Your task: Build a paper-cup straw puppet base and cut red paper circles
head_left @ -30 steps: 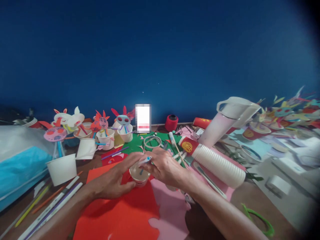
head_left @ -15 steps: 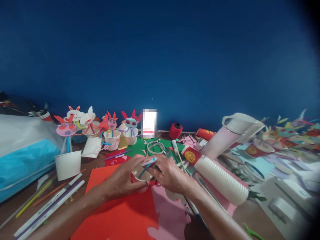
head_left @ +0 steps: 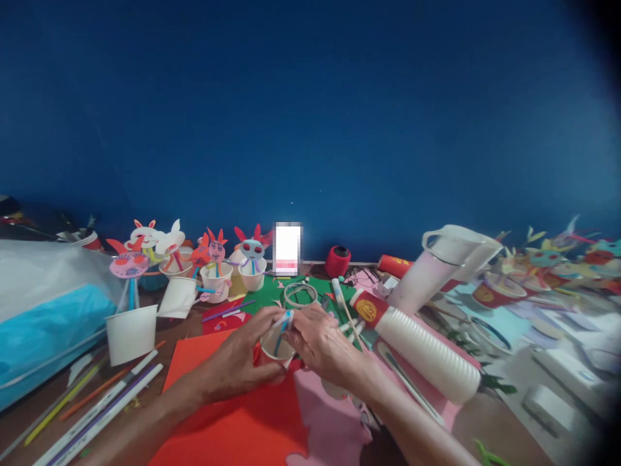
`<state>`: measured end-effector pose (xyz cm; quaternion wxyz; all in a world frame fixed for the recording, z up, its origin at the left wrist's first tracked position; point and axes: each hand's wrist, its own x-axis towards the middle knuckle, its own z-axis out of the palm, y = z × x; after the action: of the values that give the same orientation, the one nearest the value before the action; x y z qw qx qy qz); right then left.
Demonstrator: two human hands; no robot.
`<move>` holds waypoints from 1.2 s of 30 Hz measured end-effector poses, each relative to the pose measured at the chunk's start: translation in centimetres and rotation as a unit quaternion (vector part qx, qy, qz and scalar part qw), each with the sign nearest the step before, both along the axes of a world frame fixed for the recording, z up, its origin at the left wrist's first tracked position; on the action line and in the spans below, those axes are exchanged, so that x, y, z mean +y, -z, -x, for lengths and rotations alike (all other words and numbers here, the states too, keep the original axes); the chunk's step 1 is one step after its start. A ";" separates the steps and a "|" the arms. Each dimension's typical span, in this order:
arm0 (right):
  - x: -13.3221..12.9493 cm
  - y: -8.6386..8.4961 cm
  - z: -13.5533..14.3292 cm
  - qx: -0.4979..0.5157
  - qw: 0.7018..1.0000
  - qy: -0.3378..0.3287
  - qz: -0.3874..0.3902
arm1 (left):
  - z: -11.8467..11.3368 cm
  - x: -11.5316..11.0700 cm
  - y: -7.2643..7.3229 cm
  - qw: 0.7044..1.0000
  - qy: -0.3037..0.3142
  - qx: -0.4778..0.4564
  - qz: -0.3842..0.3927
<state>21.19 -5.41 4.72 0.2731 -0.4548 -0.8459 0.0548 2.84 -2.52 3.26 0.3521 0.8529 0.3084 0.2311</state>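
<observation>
My left hand (head_left: 245,349) is wrapped round a paper cup (head_left: 276,343) with a white inside and some red on its outside. The cup's mouth faces up towards me, above an orange-red paper sheet (head_left: 223,408). A thin blue strip (head_left: 281,335) runs down inside the cup, its pale upper end (head_left: 290,316) at the far rim. My right hand (head_left: 320,336) has its fingers closed on that strip at the cup's right rim; the fingertips are partly hidden. Below the right hand lies pink cut paper (head_left: 327,414).
Cups with paper animal faces (head_left: 129,264) stand at the left and back. A stack of paper cups (head_left: 427,349) and a white jug (head_left: 431,265) are on the right. Marker pens (head_left: 111,401) and a blue-and-white bag (head_left: 53,310) lie at left; green paper (head_left: 272,291) lies behind.
My right hand has drawn closer to my left at the rim. The strip's pale end has turned from lying across the cup to standing more upright. The view has tilted slightly.
</observation>
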 end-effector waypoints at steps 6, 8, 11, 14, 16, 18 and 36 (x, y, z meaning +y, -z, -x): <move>0.2 0.3 0.0 -0.011 1.000 0.008 0.005 | 0.5 0.6 -0.2 0.997 -0.063 -0.033 0.012; 0.3 0.7 0.1 -0.016 1.000 0.002 0.002 | 0.5 1.0 -1.3 0.993 -0.097 -0.071 0.000; 0.5 1.1 0.3 -0.011 1.000 -0.004 -0.002 | -0.3 1.4 -3.1 0.990 -0.094 -0.091 -0.051; 0.6 1.3 0.3 0.002 1.000 0.000 -0.012 | -1.5 1.6 -4.4 0.994 -0.024 -0.077 -0.080; 0.6 1.4 0.3 0.014 1.000 -0.002 -0.012 | -2.2 1.7 -4.8 0.995 -0.001 -0.069 -0.075; 0.7 1.5 0.2 0.026 1.000 -0.003 -0.003 | -2.5 1.8 -5.0 0.996 -0.015 -0.061 -0.057; 0.8 1.4 0.2 0.079 0.994 0.048 0.052 | -1.9 1.6 -5.2 0.997 -0.071 -0.042 -0.006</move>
<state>21.00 -4.59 3.36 0.3172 -0.5028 -0.7949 0.1208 4.70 -0.91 8.49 0.3418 0.8205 0.3519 0.2933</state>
